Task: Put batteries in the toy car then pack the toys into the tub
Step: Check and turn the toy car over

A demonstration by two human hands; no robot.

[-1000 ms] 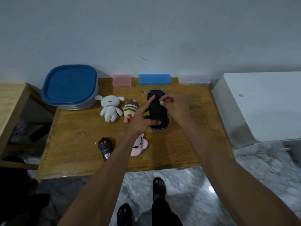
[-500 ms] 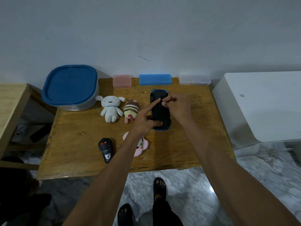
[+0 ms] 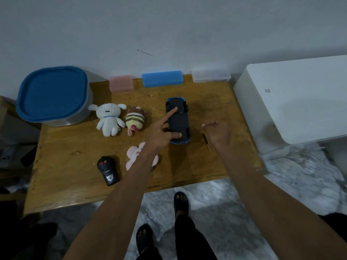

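Currently: toy car [image 3: 178,121] belly-up on table [image 3: 75,147]; left hand [image 3: 161,134] spread, pressing it; right hand [image 3: 217,132] loosely curled, contents indiscernible; battery step; next, open compartment.

right hand [image 3: 218,133] gone off upturned black-and-blue toy car [image 3: 178,121]; half second ago its fingers pinched at car's underside near front, now hand hangs right of car, apart from it, fingers [image 3: 207,125] loosely curled, whether they hold something small cannot tell. thin dark-handled screwdriver [image 3: 206,142] now uncovered on wooden counter [image 3: 206,102], just right of car's rear. left hand [image 3: 161,135]: forefinger reaches further up car's underside, toward front. car itself lies where it lay.
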